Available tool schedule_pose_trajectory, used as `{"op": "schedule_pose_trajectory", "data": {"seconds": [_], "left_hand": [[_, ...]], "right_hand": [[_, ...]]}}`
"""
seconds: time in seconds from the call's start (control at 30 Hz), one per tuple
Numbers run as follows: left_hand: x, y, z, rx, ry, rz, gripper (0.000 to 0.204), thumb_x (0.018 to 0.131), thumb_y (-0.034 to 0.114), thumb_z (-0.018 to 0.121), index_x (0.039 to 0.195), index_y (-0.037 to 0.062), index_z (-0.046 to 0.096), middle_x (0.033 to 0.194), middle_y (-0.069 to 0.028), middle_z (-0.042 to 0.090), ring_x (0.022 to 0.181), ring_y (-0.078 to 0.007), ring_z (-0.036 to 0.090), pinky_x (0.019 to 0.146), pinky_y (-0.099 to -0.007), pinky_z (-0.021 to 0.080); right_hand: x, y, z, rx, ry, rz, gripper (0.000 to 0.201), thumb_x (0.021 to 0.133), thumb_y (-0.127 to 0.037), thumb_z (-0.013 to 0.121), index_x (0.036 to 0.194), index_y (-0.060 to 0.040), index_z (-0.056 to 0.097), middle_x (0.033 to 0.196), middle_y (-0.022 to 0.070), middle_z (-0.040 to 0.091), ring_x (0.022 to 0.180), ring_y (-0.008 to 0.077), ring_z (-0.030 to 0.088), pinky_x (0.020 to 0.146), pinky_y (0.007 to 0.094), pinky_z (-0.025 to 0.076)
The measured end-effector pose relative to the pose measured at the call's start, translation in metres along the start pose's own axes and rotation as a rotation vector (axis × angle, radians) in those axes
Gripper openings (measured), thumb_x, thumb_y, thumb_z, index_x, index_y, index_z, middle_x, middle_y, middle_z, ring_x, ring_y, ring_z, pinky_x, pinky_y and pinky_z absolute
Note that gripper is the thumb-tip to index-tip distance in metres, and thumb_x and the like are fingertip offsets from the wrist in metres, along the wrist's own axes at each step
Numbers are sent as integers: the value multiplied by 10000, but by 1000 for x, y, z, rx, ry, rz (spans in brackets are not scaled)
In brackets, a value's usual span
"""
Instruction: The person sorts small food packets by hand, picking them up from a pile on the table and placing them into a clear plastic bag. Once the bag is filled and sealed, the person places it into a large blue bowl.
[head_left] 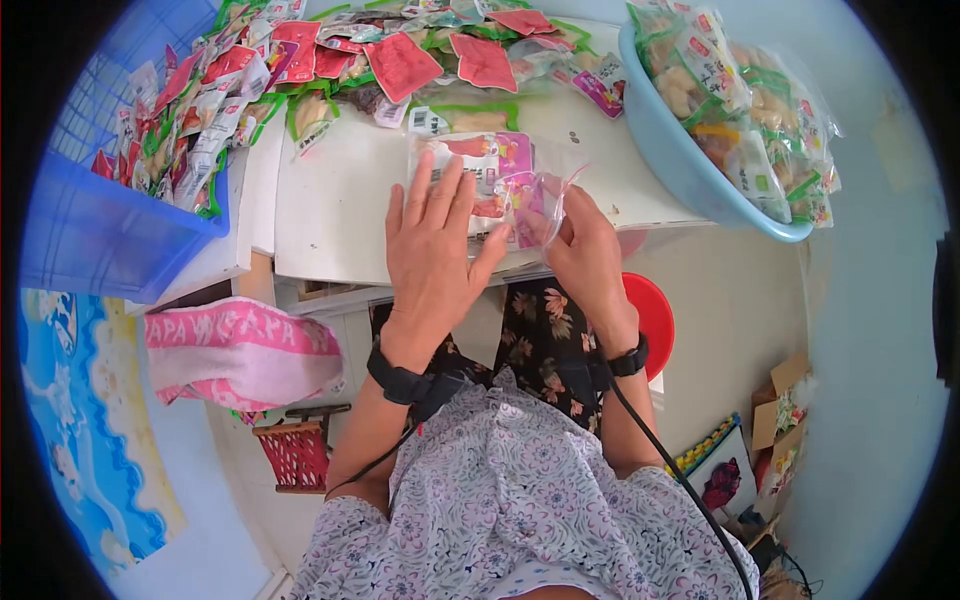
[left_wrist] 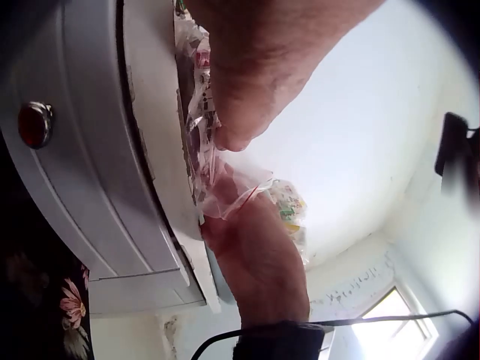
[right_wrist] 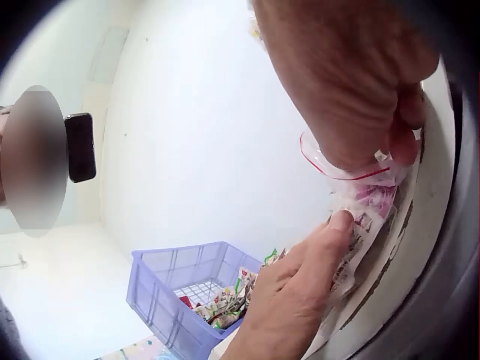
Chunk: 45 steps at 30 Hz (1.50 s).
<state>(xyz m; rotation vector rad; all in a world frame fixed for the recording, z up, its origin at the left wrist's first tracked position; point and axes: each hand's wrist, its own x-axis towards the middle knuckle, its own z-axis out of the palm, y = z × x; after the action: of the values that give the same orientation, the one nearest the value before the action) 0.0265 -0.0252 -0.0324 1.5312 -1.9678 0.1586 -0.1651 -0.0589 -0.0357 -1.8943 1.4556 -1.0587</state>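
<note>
On the white tabletop lies a clear plastic bag point(head_left: 549, 232) with a red line along its mouth, holding white and purple printed food packets point(head_left: 515, 152). My left hand point(head_left: 432, 240) rests on the bag, fingers straight and spread over its left part. At the mouth end, my right hand point(head_left: 590, 255) pinches the clear plastic between curled fingers and thumb. The right wrist view shows the loose bag mouth point(right_wrist: 313, 156) standing up beside the right hand, and the left thumb point(right_wrist: 341, 220) on the packets. Part of the bag is hidden beneath both hands.
Many red, white and green packets point(head_left: 402, 65) are heaped along the table's back. A blue crate point(head_left: 110, 230) of packets stands left, and a light-blue basin point(head_left: 665, 150) with filled bags stands right. A red bucket point(head_left: 652, 320) is below the table; a pink towel point(head_left: 240, 350) lies left.
</note>
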Motion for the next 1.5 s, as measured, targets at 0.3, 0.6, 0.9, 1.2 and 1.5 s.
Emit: {"op": "schedule_pose_trajectory", "data": {"seconds": [0.3, 0.6, 0.9, 1.2, 1.5], "left_hand": [[-2, 0, -2, -96, -34, -13, 632, 951, 327, 714, 1428, -56, 554, 1557, -179, 495, 1491, -383, 382, 1177, -521, 347], [9, -7, -20, -257, -38, -52, 649, 996, 308, 670, 1503, -48, 477, 1539, -273, 480, 1486, -417, 389, 1194, -472, 342], [56, -53, -25, -378, 61, -124, 527, 1017, 267, 655, 1443, -22, 542, 1451, -231, 566, 1357, -338, 539, 1117, -430, 439], [133, -74, -3, -470, -43, -114, 434, 997, 257, 683, 1340, -2, 625, 1295, -162, 670, 1169, -250, 642, 973, -368, 506], [177, -93, 33, -422, -157, -211, 500, 957, 333, 698, 1302, -25, 653, 1284, -197, 678, 1103, -295, 671, 930, -397, 536]], "right_hand": [[0, 5, -3, 49, -4, 40, 264, 901, 0, 625, 1163, 21, 634, 1041, 162, 667, 743, 263, 645, 681, 380, 508], [10, 15, -24, 369, 295, 54, 117, 1029, -90, 640, 1081, 10, 671, 833, 34, 661, 742, 94, 579, 672, 267, 472], [42, 52, -25, 20, 324, -87, 107, 1003, -98, 630, 1065, -14, 657, 860, 174, 659, 742, 305, 649, 680, 377, 508], [44, 50, -27, 16, 285, -132, 121, 981, -94, 650, 1080, -25, 653, 882, 170, 677, 734, 342, 664, 674, 413, 526], [42, 49, -28, 95, 297, -83, 196, 944, -65, 708, 1128, -4, 672, 873, 161, 674, 632, 232, 609, 615, 349, 509]]}}
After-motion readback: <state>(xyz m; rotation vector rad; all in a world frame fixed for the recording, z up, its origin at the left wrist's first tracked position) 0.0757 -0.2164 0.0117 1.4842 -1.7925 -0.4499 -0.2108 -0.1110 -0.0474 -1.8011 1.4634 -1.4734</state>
